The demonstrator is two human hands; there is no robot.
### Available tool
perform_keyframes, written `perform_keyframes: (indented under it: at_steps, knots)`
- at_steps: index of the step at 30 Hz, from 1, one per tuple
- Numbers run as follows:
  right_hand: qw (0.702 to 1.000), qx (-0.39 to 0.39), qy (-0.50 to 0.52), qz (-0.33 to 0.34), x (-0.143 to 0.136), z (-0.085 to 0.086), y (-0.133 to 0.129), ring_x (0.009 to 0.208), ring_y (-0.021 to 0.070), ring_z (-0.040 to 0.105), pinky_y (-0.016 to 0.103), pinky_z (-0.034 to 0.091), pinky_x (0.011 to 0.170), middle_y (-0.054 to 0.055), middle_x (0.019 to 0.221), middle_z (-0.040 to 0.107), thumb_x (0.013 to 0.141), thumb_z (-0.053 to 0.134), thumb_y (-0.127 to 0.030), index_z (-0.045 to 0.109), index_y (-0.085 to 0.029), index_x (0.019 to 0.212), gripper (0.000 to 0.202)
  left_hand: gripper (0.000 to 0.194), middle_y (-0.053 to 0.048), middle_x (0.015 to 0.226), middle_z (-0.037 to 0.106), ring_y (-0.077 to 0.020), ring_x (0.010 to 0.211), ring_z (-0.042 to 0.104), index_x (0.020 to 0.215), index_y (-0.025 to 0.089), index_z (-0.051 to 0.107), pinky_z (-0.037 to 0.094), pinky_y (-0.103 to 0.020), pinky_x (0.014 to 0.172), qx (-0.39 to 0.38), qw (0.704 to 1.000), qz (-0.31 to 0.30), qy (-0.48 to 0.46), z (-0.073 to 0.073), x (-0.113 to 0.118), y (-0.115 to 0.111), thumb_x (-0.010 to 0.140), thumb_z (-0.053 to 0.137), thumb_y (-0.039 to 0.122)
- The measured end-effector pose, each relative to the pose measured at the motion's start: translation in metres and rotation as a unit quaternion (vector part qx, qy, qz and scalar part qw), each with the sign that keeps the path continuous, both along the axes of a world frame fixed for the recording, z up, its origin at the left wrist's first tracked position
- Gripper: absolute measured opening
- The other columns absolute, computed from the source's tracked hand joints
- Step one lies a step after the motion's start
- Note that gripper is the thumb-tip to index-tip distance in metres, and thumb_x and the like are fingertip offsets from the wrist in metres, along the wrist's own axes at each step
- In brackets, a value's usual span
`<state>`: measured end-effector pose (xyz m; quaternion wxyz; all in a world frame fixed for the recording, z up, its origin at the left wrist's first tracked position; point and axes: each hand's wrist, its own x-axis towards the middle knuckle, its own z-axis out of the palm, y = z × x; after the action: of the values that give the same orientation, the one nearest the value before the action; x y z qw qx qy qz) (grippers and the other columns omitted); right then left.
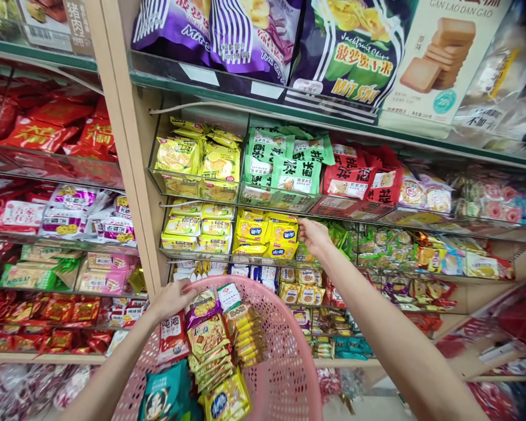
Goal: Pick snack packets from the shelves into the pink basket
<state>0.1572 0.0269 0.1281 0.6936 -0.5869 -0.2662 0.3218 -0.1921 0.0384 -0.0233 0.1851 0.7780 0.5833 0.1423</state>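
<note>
My left hand (172, 301) is closed on the upper left rim of a pink perforated basket (296, 351). Inside the basket lie snack packets: a red one (173, 338), a purple one (203, 306), a stack of gold ones (210, 351), brown-and-yellow ones (246, 336), a teal bag (165, 390) and a yellow packet (228, 399). My right hand (314, 237) reaches to the shelf, its fingers bent at the right edge of the bin of yellow packets (267, 234). Whether those fingers grip anything is hidden.
Clear-fronted shelf bins of small packets surround both hands, with green packets (284, 161) and red packets (362, 175) above my right hand. A wooden upright (129, 146) divides the shelves at left. Large purple bags (254, 35) stand on the top shelf.
</note>
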Motion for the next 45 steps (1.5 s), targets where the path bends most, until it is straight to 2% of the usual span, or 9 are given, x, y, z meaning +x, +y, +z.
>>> perform_keyframes:
  at_steps: [7,11,14,21,25,34,36,40,45]
  knots:
    - [0.997,0.018,0.059,0.043,-0.017,0.009,-0.015,0.035,0.0037,0.039,0.014,0.032,0.030,-0.007,0.048,0.047,0.079,0.055,-0.013,0.044,-0.017,0.064,0.018,0.054,-0.008,0.080,0.065,-0.0242,0.077,0.060,0.075,0.020,0.053,0.036,-0.028,0.063,-0.002,1.000,0.003,-0.007,-0.005,-0.002,0.000,0.075,0.033,0.070]
    - [0.992,0.036,0.102,0.066,-0.026,0.011,-0.021,0.045,0.0057,0.052,0.014,0.044,0.039,-0.002,0.056,0.056,0.081,0.054,-0.013,0.047,-0.017,0.068,0.015,0.055,-0.008,0.081,0.065,-0.0248,0.078,0.061,0.077,0.020,0.056,0.038,-0.028,0.065,0.000,1.000,-0.003,-0.017,-0.008,-0.001,0.002,0.074,0.034,0.071]
    - [0.987,0.055,0.131,0.070,-0.032,0.011,-0.022,0.049,0.0043,0.055,0.011,0.048,0.047,-0.001,0.060,0.058,0.083,0.052,-0.013,0.047,-0.016,0.069,0.015,0.054,-0.007,0.079,0.065,-0.0247,0.077,0.061,0.076,0.021,0.056,0.038,-0.028,0.065,0.000,1.000,-0.007,-0.020,-0.008,0.000,0.002,0.075,0.034,0.069]
    - [0.974,0.077,0.197,0.082,-0.029,0.005,-0.027,0.041,0.0005,0.046,0.004,0.041,0.040,-0.002,0.057,0.056,0.087,0.043,-0.011,0.046,-0.016,0.067,0.021,0.054,-0.007,0.083,0.066,-0.0258,0.080,0.061,0.086,0.022,0.060,0.038,-0.028,0.064,-0.007,1.000,0.000,-0.008,0.000,-0.001,-0.005,0.075,0.035,0.068]
    - [0.967,0.080,0.222,0.094,-0.024,0.003,-0.034,0.041,-0.0004,0.044,0.003,0.041,0.040,-0.002,0.058,0.055,0.088,0.041,-0.011,0.047,-0.014,0.069,0.021,0.056,-0.009,0.083,0.066,-0.0266,0.080,0.060,0.082,0.021,0.059,0.038,-0.029,0.063,-0.008,1.000,0.011,0.006,0.004,-0.001,-0.008,0.073,0.035,0.070]
    - [0.938,0.071,0.308,0.145,-0.014,-0.005,-0.058,0.044,-0.0007,0.047,0.001,0.038,0.035,-0.002,0.063,0.052,0.089,0.039,-0.011,0.049,-0.014,0.077,0.016,0.055,-0.009,0.082,0.066,-0.0256,0.078,0.061,0.082,0.021,0.059,0.038,-0.029,0.063,0.007,1.000,-0.002,0.010,-0.004,-0.001,0.002,0.074,0.034,0.069]
    - [0.937,0.049,0.307,0.160,-0.013,-0.007,-0.070,0.043,-0.0012,0.047,0.000,0.035,0.033,-0.002,0.065,0.051,0.089,0.039,-0.012,0.049,-0.014,0.079,0.014,0.055,-0.009,0.080,0.065,-0.0257,0.078,0.061,0.081,0.021,0.059,0.038,-0.028,0.062,0.011,1.000,-0.003,0.018,-0.003,-0.001,0.002,0.075,0.033,0.068]
    - [0.943,-0.009,0.257,0.213,-0.017,-0.010,-0.096,0.041,-0.0013,0.041,0.000,0.029,0.028,-0.003,0.064,0.048,0.083,0.052,-0.015,0.049,-0.015,0.078,0.006,0.052,-0.008,0.081,0.066,-0.0257,0.081,0.061,0.084,0.021,0.059,0.038,-0.028,0.063,0.008,1.000,-0.006,0.029,0.002,0.001,-0.002,0.077,0.033,0.065]
    - [0.937,-0.082,0.134,0.312,-0.032,-0.025,-0.120,0.036,-0.0018,0.036,0.004,0.021,0.024,-0.004,0.065,0.052,0.074,0.064,-0.022,0.050,-0.016,0.076,0.015,0.054,-0.008,0.084,0.066,-0.0256,0.081,0.061,0.085,0.021,0.060,0.038,-0.028,0.063,0.005,0.999,0.012,0.048,0.004,0.003,-0.005,0.075,0.033,0.067]
